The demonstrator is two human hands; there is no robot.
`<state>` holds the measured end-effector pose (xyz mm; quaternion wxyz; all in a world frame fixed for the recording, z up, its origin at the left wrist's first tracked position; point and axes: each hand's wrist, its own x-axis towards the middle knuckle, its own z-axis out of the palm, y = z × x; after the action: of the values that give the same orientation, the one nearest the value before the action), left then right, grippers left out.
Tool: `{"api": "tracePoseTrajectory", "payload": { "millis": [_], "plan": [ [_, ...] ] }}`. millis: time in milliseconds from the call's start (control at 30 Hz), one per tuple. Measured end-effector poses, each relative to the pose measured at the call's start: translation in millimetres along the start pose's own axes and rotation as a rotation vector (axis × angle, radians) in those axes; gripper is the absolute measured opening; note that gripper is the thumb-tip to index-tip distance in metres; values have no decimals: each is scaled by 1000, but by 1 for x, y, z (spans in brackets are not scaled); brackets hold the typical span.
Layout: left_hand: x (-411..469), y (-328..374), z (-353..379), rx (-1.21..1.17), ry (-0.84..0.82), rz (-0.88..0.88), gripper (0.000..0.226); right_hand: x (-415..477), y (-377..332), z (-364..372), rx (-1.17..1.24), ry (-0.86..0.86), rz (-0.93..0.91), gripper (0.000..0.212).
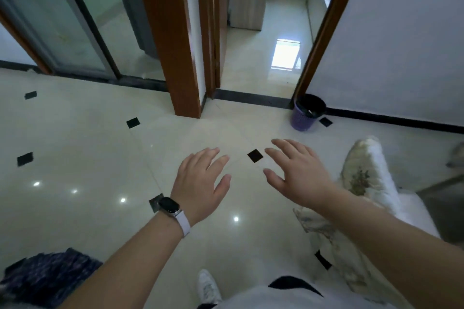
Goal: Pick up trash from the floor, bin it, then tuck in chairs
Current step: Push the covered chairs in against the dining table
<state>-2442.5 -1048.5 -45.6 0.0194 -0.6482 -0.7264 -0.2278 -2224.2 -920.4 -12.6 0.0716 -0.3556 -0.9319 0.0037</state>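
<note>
Plainly, both hands were free: the left hand (pixel 200 183), with a smartwatch (pixel 168 206) on its wrist, and the right hand (pixel 298 173) reached forward over the glossy tiled floor (pixel 88 158) with fingers spread and relaxed, gripping nothing. The purple bin (pixel 301 121), lined with a black bag, stood against the wall just beside the wooden door frame (pixel 324 32), ahead and to the right of the hands and well apart from them. No piece of trash could be made out on the tiles; the dark marks nearest the hands looked like black square insets (pixel 255 155) set into the floor, not litter. No chair was in view either, only a pale patterned cushion (pixel 364 175) at the right edge. The step in hand seemed to be searching, so doing it well probably meant scanning the floor beyond the insets and glare spots before bending, then pinching each scrap firmly with one hand and carrying it right over the bin's mouth rather than tossing it from afar.
</note>
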Motion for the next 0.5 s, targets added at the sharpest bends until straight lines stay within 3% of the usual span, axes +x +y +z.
{"api": "tracePoseTrajectory", "payload": {
  "millis": [267, 500],
  "plan": [
    [73, -1, 30, -126, -76, 236, 44, -21, 30, -9, -92, -57, 277, 54],
    [144, 34, 63, -156, -169, 410, 44, -36, 73, -3, -66, 30, 514, 51]
  ]
}}
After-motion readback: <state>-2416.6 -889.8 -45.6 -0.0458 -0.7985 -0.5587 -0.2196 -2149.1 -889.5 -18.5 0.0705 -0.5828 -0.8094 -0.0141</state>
